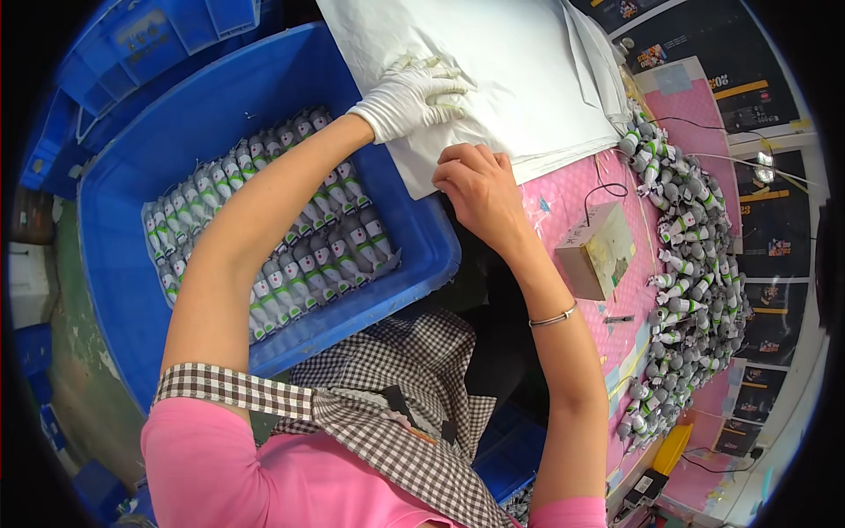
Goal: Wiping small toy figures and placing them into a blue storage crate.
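Note:
A stack of white sheets (519,79) lies at the top middle, its near left corner jutting over the rim of a blue bin (114,264). My left hand (414,99), in a white glove, rests on the top sheet with its fingers spread. At the stack's front edge my bare right hand (482,195) is closed, fingers curled as if pinching the sheet's edge; the fingertips are partly hidden. Inside the bin, small grey, white and green figures (321,264) lie in neat rows, partly covered by my left forearm.
A pink-covered table (559,189) stands on the right. It bears a small box-like block (598,251) with a wire behind it and a heap of loose figures (691,282). More blue crates (150,44) stand at the upper left. A yellow object (673,449) lies lower right.

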A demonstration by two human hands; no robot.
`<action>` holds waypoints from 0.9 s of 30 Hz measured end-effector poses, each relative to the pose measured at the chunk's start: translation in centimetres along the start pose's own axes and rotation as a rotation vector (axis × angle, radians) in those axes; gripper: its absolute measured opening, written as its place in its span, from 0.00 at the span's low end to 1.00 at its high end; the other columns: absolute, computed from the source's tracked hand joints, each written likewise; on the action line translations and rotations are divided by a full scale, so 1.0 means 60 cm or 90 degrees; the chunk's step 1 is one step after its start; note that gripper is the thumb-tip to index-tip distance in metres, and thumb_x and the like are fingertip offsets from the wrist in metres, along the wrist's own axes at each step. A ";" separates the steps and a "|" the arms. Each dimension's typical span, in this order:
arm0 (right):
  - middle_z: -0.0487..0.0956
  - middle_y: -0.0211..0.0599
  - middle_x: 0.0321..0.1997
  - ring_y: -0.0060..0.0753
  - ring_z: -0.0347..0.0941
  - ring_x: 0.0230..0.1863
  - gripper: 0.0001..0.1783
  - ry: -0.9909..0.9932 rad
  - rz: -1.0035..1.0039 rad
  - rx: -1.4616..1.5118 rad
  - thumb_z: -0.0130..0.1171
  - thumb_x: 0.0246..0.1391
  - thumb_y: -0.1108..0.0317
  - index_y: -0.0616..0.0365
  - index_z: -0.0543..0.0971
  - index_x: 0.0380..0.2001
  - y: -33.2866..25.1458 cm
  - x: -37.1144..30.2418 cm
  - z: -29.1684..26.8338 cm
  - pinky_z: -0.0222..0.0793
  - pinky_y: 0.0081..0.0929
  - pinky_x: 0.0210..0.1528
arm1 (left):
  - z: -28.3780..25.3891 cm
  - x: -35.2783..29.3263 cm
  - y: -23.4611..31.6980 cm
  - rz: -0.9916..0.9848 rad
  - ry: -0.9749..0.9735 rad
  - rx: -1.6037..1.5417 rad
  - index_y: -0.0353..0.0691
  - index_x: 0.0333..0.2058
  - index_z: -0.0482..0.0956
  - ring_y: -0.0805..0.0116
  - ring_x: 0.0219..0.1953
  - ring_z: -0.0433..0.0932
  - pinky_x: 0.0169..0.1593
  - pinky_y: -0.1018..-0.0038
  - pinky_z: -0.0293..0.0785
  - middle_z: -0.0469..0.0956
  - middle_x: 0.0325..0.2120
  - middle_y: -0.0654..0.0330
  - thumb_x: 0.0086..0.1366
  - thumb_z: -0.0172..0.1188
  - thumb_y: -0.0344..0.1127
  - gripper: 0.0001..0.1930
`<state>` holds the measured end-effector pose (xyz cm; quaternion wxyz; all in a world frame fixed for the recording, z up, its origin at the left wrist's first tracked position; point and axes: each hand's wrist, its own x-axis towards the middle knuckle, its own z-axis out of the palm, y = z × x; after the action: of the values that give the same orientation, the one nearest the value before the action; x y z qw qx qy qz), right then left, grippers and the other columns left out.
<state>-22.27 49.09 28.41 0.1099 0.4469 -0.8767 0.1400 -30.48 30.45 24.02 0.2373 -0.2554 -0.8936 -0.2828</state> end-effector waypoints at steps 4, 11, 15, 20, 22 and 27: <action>0.72 0.27 0.37 0.33 0.68 0.41 0.08 0.023 0.059 0.058 0.60 0.41 0.73 0.53 0.75 0.29 0.000 0.004 -0.004 0.59 0.31 0.43 | -0.014 -0.020 0.003 -0.044 0.142 -0.267 0.43 0.45 0.77 0.65 0.51 0.71 0.56 0.71 0.63 0.74 0.47 0.57 0.60 0.57 0.42 0.16; 0.70 0.31 0.39 0.36 0.67 0.42 0.12 -0.002 -0.026 0.024 0.64 0.35 0.73 0.52 0.79 0.29 0.008 -0.001 -0.019 0.61 0.33 0.46 | -0.060 -0.086 0.034 -0.142 0.255 -0.259 0.36 0.44 0.76 0.75 0.44 0.74 0.47 0.80 0.70 0.77 0.42 0.60 0.63 0.55 0.33 0.12; 0.70 0.30 0.38 0.35 0.66 0.42 0.08 0.006 -0.049 -0.003 0.64 0.35 0.73 0.53 0.79 0.25 0.013 -0.003 -0.011 0.62 0.31 0.46 | -0.062 -0.120 0.028 -0.239 0.276 -0.293 0.37 0.42 0.77 0.69 0.39 0.78 0.44 0.78 0.72 0.78 0.40 0.56 0.60 0.57 0.31 0.11; 0.70 0.31 0.35 0.33 0.67 0.37 0.06 0.043 -0.012 0.052 0.62 0.36 0.76 0.55 0.79 0.23 0.008 -0.002 -0.009 0.63 0.31 0.44 | -0.064 -0.155 0.046 -0.280 0.286 -0.376 0.35 0.41 0.77 0.76 0.36 0.76 0.41 0.80 0.72 0.78 0.37 0.60 0.61 0.57 0.29 0.10; 0.71 0.31 0.34 0.33 0.67 0.35 0.06 0.052 -0.012 0.077 0.62 0.36 0.76 0.56 0.79 0.23 0.009 0.000 -0.007 0.63 0.31 0.44 | -0.065 -0.170 0.047 -0.301 0.277 -0.396 0.35 0.41 0.77 0.80 0.36 0.74 0.40 0.82 0.72 0.78 0.36 0.62 0.61 0.56 0.29 0.10; 0.73 0.32 0.30 0.33 0.69 0.31 0.04 0.093 0.004 0.142 0.61 0.36 0.78 0.60 0.78 0.21 0.013 0.004 -0.003 0.66 0.29 0.39 | -0.057 -0.207 0.069 -0.319 0.259 -0.406 0.36 0.42 0.77 0.79 0.35 0.75 0.40 0.81 0.72 0.78 0.36 0.62 0.60 0.57 0.29 0.10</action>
<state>-23.03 49.41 28.55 0.1228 0.4425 -0.8466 0.2689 -17.67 27.25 21.03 0.2418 -0.0306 -0.7312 -0.6371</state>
